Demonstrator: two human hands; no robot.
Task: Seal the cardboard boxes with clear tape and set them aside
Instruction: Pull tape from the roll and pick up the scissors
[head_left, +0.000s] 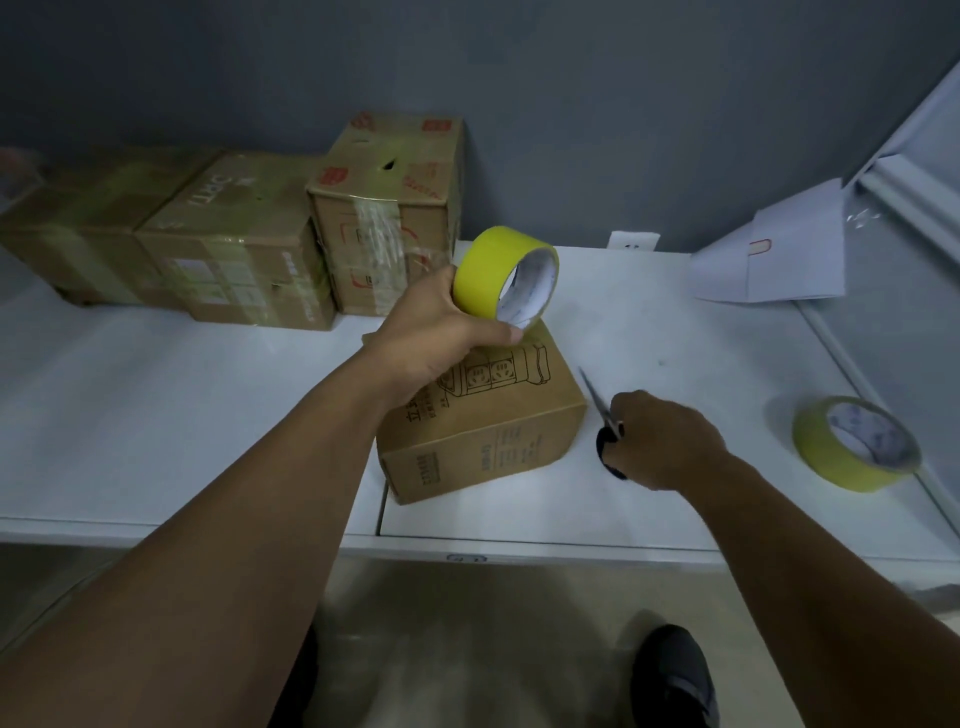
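A small brown cardboard box (498, 431) with printed drawings lies on the white table (182, 415), near its front edge. Just above the box, my left hand (431, 332) grips a yellow-looking tape roll (498, 275), held on edge with its white core facing right. A strip of clear tape seems to trail off the roll to the left. My right hand (665, 441) is to the right of the box and holds scissors (602, 410), blades pointing away from me, black handles under my fingers.
Three taped cardboard boxes (244, 244) stand along the back left of the table; the rightmost (389, 208) is tallest. A second tape roll (857, 447) lies at the right edge. White folded paper (774, 254) sits at the back right. My shoe (675, 675) shows below.
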